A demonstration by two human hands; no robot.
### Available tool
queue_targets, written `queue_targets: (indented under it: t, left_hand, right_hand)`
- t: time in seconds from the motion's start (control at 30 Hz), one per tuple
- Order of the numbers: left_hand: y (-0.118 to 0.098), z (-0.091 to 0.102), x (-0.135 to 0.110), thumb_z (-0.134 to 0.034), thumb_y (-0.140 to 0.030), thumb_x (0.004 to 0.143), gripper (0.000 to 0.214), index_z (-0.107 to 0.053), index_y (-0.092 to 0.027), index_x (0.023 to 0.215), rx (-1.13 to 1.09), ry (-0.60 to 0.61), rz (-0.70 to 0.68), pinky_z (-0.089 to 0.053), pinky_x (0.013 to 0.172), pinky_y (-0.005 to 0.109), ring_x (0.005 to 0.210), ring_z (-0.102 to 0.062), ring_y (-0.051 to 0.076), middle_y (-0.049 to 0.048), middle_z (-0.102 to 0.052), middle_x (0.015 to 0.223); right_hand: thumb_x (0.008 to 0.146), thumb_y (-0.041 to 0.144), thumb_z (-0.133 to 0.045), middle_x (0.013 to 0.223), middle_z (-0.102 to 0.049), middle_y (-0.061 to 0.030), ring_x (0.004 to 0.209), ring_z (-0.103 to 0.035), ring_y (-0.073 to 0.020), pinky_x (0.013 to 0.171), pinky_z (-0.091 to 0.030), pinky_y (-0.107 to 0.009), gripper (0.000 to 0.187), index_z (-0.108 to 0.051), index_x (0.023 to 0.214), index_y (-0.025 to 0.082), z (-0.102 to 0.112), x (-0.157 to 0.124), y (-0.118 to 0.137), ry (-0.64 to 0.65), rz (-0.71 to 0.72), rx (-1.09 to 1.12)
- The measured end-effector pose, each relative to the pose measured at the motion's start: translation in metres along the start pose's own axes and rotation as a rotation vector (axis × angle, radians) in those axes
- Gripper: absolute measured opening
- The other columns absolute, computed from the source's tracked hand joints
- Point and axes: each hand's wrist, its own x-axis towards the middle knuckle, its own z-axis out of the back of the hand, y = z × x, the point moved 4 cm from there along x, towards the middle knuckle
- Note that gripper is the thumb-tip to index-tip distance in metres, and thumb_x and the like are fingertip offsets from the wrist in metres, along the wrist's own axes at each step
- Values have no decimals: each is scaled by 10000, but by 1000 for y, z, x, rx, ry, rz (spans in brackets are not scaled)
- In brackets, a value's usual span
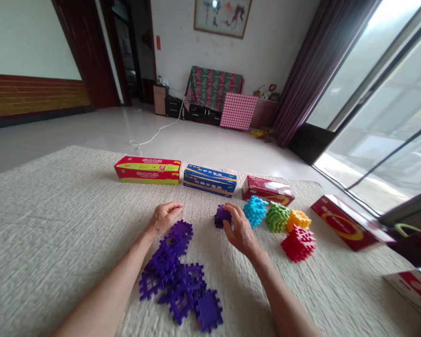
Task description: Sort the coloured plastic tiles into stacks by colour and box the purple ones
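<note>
My right hand (240, 229) grips a small stack of purple interlocking toy tiles (219, 218), partly hidden by the fingers. My left hand (166, 217) hovers or rests just behind a loose pile of purple tiles (175, 285), its fingers pressed together and nothing visible in them. Notched edges run around these flat square tiles; some are solid, others have openwork centres. To the right of my right hand stand stacks of the same kind of tile: blue (254, 211), green (278, 217), yellow (299, 219) and red (299, 243).
Along the far edge of the cream textured cover (73, 201) lie a red-and-yellow box (147, 170), a blue box (209, 180) and a dark red box (267, 190). Another red box (349, 222) sits at the right, with a white-and-red box (412, 290) nearer me.
</note>
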Motion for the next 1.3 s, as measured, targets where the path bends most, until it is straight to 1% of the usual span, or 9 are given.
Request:
queue_targets:
  t: [0.13, 0.27, 0.47, 0.67, 0.8, 0.93, 1.13, 1.2, 1.3]
  left_hand:
    - [-1, 0, 0, -635, -416, 703, 372, -730, -123, 911, -4, -7, 13, -531, 721, 323, 762, -678, 227, 98, -740, 814]
    - [-3, 0, -1, -639, -408, 696, 359, -733, -124, 895, -6, -12, 12, -531, 726, 325, 762, -678, 224, 101, -739, 809]
    - [-3, -1, -1, -602, -372, 725, 339, -728, -118, 911, 22, 11, 11, -520, 656, 296, 681, -667, 192, 94, -735, 775]
    - [-7, -1, -3, -592, -368, 728, 352, -725, -110, 928, 64, 15, 11, -506, 645, 267, 668, -656, 172, 80, -732, 773]
    - [-9, -2, -3, -593, -369, 730, 354, -725, -109, 930, 98, 20, 9, -499, 642, 262, 665, -648, 168, 79, -729, 763]
    - [-7, -2, -3, -589, -365, 734, 354, -722, -110, 941, 86, 22, 21, -504, 651, 269, 682, -652, 173, 86, -732, 787]
    - [-4, -1, -2, -594, -379, 735, 378, -708, -97, 960, 72, 46, 37, -519, 680, 296, 698, -656, 183, 88, -725, 786]
    - [-11, -1, -3, -588, -375, 744, 371, -703, -106, 971, 115, 67, 14, -521, 703, 299, 734, -656, 186, 90, -725, 825]
    - [-36, -9, -9, -565, -331, 764, 354, -678, -147, 1044, 248, 134, -102, -522, 732, 283, 834, -648, 181, 89, -707, 996]
  right_hand:
    - [760, 109, -497, 1282, -489, -134, 1200, -469, -279, 998, -412, -507, 440, -490, 1190, 202, 0, -2, -3, -19, -1, -28]
    - [785, 91, -475, 1219, -529, -107, 1171, -481, -254, 985, -420, -469, 383, -515, 1141, 225, -6, -10, 13, -54, 72, 4]
    - [819, 49, -425, 1044, -602, -79, 979, -550, -204, 862, -472, -377, 337, -544, 1082, 223, -34, -23, 45, 117, 190, 82]
    - [809, 26, -419, 1004, -612, -81, 954, -542, -201, 860, -458, -394, 324, -580, 1027, 204, -35, -24, 47, 90, 274, 31]
    - [801, 35, -443, 1015, -603, -86, 964, -535, -202, 858, -463, -387, 306, -574, 1028, 192, -25, -21, 36, -7, 219, -3]
    - [781, 49, -467, 1094, -579, -94, 1043, -513, -222, 930, -440, -429, 315, -568, 1040, 198, -22, -20, 27, -22, 170, -47]
    - [767, 81, -494, 1272, -484, -117, 1214, -423, -260, 1021, -378, -493, 439, -482, 1190, 199, -16, -28, 16, -173, 59, -77]
    - [747, 92, -510, 1319, -442, -133, 1258, -384, -282, 1045, -348, -523, 499, -446, 1232, 189, -15, -30, 11, -210, 2, -81]
    - [715, 81, -510, 1354, -403, -147, 1285, -360, -291, 1059, -339, -530, 573, -406, 1269, 179, -17, -31, 5, -215, -75, -46]
